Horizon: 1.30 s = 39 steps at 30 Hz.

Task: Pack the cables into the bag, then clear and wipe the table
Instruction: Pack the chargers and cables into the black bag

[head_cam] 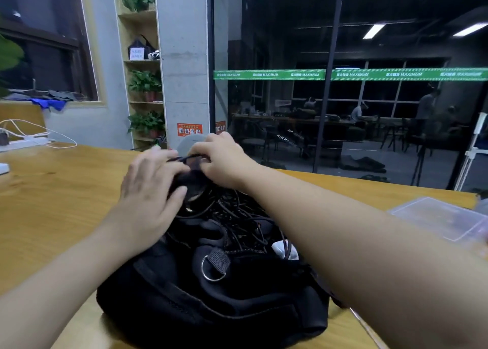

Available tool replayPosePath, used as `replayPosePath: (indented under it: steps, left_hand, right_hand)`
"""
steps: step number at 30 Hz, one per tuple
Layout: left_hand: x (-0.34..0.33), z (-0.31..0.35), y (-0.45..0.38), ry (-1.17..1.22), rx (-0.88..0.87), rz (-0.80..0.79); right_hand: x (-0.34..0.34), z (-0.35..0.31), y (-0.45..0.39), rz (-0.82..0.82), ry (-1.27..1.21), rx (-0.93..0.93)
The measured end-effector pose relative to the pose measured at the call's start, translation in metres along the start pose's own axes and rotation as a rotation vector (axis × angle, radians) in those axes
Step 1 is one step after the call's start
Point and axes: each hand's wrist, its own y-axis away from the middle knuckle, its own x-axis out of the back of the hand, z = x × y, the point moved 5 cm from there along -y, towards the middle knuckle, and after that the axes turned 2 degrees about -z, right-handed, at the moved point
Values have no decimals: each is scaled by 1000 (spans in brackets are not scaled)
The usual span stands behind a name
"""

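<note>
A black bag [211, 303] lies on the wooden table [60, 190] in front of me, its top open toward the far side. A tangle of black cables [237, 211] spills from the opening. My left hand [150, 190] rests on a dark bundle at the far end of the tangle, thumb against it and fingers mostly straight. My right hand [219, 161] pinches a thin black cable just above that bundle. A grey rounded object [188, 142] sits behind my hands, mostly hidden.
A clear plastic box [443, 219] lies at the table's right edge. A white power strip with white cords [29, 140] sits at the far left. A shelf with potted plants [145, 82] and a glass wall stand behind the table.
</note>
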Motion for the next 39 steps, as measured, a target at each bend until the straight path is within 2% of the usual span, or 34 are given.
replayPosePath:
  steps: [3, 5, 7, 11, 14, 17, 19, 21, 26, 29, 31, 33, 37, 39]
  left_hand:
    - [9, 3, -8, 227, 145, 58]
    - [7, 1, -14, 429, 332, 10]
    - [4, 1, -19, 534, 415, -10]
    - [-2, 8, -31, 367, 455, -164]
    - [-9, 20, -37, 341, 475, -294]
    - [-10, 25, -43, 60, 461, -391]
    - [-3, 26, -48, -127, 431, -356]
    - [7, 28, -53, -166, 433, -290]
    - [27, 35, -62, -34, 405, -143]
    - [41, 44, -72, 84, 421, -42]
    - [44, 49, -77, 124, 427, -24]
    - [37, 53, -79, 140, 418, -38]
    - [13, 64, -77, 194, 385, -41]
    - [-1, 69, -72, 198, 394, -65]
  right_hand:
    - [8, 18, 21, 17, -168, 3]
    - [13, 29, 40, 2, -265, -47]
    - [17, 39, 58, -40, -341, -139]
    - [25, 53, 79, -88, -382, -244]
    - [30, 50, 90, -147, -410, -272]
    - [34, 44, 98, -148, -469, -231]
    - [29, 42, 100, -155, -480, -243]
    - [17, 39, 100, -186, -449, -260]
    - [-15, 48, 92, -208, -357, -423]
    - [-30, 48, 82, -149, -298, -551]
    - [-35, 41, 75, -66, -349, -604]
    - [-37, 28, 70, -22, -398, -582]
    - [-36, 7, 66, -101, -437, -298]
    - [-32, 14, 70, -100, -444, -216]
